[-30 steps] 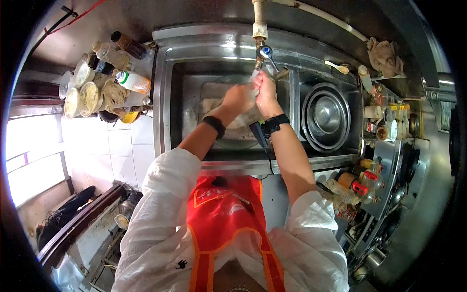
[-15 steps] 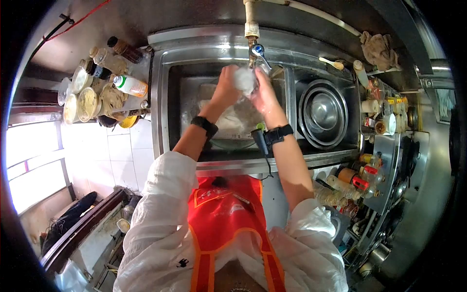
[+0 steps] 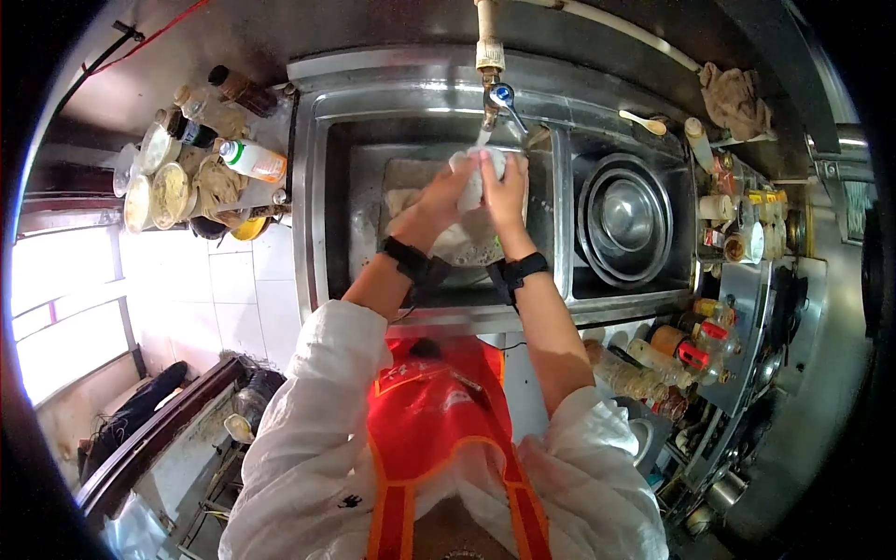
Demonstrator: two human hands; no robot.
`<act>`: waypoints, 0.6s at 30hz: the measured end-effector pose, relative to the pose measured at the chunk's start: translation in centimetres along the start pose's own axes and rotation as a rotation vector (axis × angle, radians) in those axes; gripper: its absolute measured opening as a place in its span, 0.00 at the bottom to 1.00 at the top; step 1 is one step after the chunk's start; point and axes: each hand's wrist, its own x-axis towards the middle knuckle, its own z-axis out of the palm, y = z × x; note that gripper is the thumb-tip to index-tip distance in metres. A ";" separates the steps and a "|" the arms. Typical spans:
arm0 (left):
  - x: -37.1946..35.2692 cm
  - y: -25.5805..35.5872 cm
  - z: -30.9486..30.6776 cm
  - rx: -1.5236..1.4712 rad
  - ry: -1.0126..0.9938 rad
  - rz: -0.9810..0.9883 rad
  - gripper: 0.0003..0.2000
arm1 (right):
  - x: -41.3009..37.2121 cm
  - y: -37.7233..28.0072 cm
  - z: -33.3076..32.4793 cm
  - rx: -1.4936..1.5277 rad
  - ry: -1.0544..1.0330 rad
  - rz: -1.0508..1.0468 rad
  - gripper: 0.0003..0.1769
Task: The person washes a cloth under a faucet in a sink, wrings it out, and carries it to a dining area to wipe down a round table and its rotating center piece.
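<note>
Both hands are together over the left sink basin (image 3: 359, 252), just below the tap (image 3: 491, 103), from which water runs. They hold a small white object (image 3: 474, 187), too unclear to name, between them. My left hand (image 3: 446, 194) is closed on its left side. My right hand (image 3: 505, 189) is closed round its right side, the fingers bent near the stream. Beneath the hands, a pale cloth-like item (image 3: 462, 245) lies in the basin with some suds near it.
Nested metal bowls (image 3: 627, 219) stand in the right basin. A wooden spoon (image 3: 642, 121) lies on the back ledge. Bottles (image 3: 252, 161) and tubs crowd the left shelf. More bottles (image 3: 661, 359) stand at the right. A brown rag (image 3: 735, 101) hangs at the back right.
Both hands have come closer together and slightly lower, still on the white object. The right forearm has shifted left. The view has moved slightly.
</note>
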 end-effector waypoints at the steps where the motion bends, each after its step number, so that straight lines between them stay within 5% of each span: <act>1: 1.0 -1.0 -0.8 0.043 0.143 0.010 0.17 | -0.7 -0.2 0.5 -0.098 0.105 -0.260 0.32; 2: 1.3 -1.6 -1.2 0.041 0.143 0.012 0.17 | -1.7 -1.2 1.1 -0.197 0.207 -0.522 0.32; 4: 1.7 -2.1 -1.6 0.359 0.061 0.279 0.14 | -2.9 -2.3 1.7 -0.184 0.213 -0.623 0.30; 9: 0.9 -2.6 0.0 0.105 0.310 0.229 0.15 | -3.3 -2.9 1.7 0.053 -0.085 -0.407 0.15; 15: 0.9 -3.7 1.0 0.187 0.537 0.318 0.18 | -2.8 -2.7 2.5 0.448 0.067 -0.153 0.09; 18: -0.2 -2.6 2.6 0.394 0.674 0.330 0.21 | -0.9 0.2 2.3 0.310 0.199 -0.200 0.13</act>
